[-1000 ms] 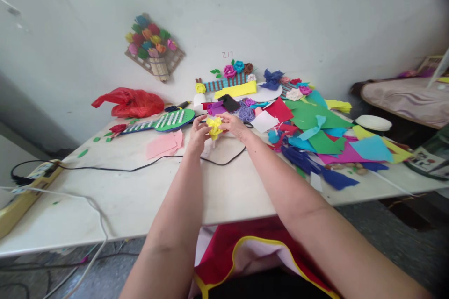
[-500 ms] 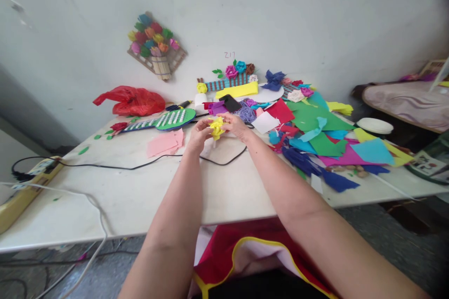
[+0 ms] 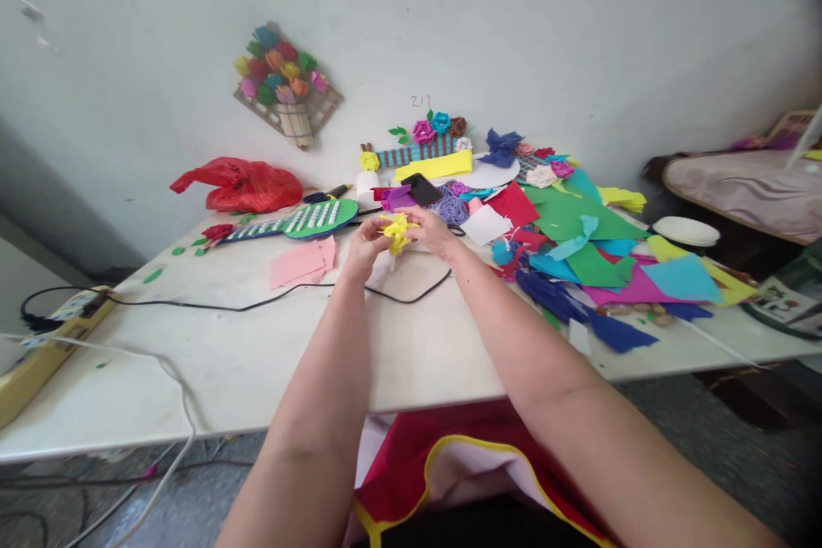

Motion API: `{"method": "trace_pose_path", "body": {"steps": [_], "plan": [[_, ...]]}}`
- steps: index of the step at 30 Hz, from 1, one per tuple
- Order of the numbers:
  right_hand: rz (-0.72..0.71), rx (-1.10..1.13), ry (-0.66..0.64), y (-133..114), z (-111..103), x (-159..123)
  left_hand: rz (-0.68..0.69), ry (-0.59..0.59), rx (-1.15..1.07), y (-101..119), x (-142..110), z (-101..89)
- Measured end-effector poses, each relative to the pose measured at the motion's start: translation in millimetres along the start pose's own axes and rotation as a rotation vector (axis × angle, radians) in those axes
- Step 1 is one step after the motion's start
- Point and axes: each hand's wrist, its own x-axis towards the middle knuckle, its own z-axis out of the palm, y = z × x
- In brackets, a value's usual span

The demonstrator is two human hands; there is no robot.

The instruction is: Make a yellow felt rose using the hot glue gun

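A yellow paper flower (image 3: 398, 233) with crinkled petals is held up between my two hands over the middle of the table. My left hand (image 3: 367, 248) closes its fingers on the flower's left side. On the other side, my right hand (image 3: 429, 231) pinches the petals with thumb and fingers. Something pale shows just beneath the flower, too small to make out. Close behind my hands lie a black phone (image 3: 420, 188) and a tangle of purple yarn (image 3: 449, 205). To the left is a folded pink paper sheet (image 3: 303, 264).
Coloured paper scraps (image 3: 584, 214) cover the right side of the table. A black cable (image 3: 244, 307) crosses the table to a power strip (image 3: 57, 342) at left. A red plastic bag (image 3: 247, 185) and a green guitar-shaped craft (image 3: 321, 218) lie at the back left.
The yellow flower has turned and tilted slightly between my fingers. My hands have shifted only a little; everything else stays in place.
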Motion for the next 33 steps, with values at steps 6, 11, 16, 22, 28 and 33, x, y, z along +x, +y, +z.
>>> {"method": "trace_pose_path", "body": {"steps": [6,11,16,22,28,33], "plan": [[0.054,-0.066,0.081,-3.0,-0.1,-2.1,0.01,-0.01,-0.016,1.9,-1.4,1.4],[0.017,-0.13,0.139,0.8,0.9,0.3,-0.012,-0.045,-0.005,1.2,-2.7,0.9],[-0.021,-0.163,0.176,0.5,0.9,0.4,-0.065,-0.056,-0.071,-0.4,-0.6,0.4],[-0.01,-0.135,0.183,-1.0,2.9,-0.6,-0.155,0.021,-0.164,-0.6,5.1,-0.4],[0.029,-0.096,0.188,2.8,4.0,0.4,-0.167,0.114,-0.169,-4.4,6.5,-0.8],[0.087,-0.024,0.188,3.7,6.2,0.0,-0.191,0.077,-0.127,-8.8,7.1,-1.8]]}}
